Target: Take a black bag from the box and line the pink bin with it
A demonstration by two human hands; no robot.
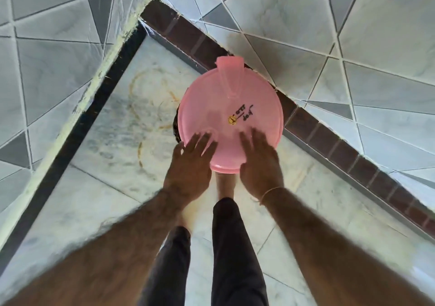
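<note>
Both bare forearms reach forward and down. The left hand (pixel 188 164) and right hand (pixel 260 162) lie flat, fingers spread, on the pink lid's (pixel 235 89) near edge.

It looked like a tiled corner of a home: marble floor (pixel 98 188) at lower left, patterned grey wall tiles (pixel 353 34) at upper right, a pink bin (pixel 230 117) at centre.

Pale marble floor (pixel 113 126) with rusty ring stains left of the hands; grey triangle-patterned wall tiles (pixel 353 46) beyond; dark brown tile skirting (pixel 329 138) to the right.
</note>
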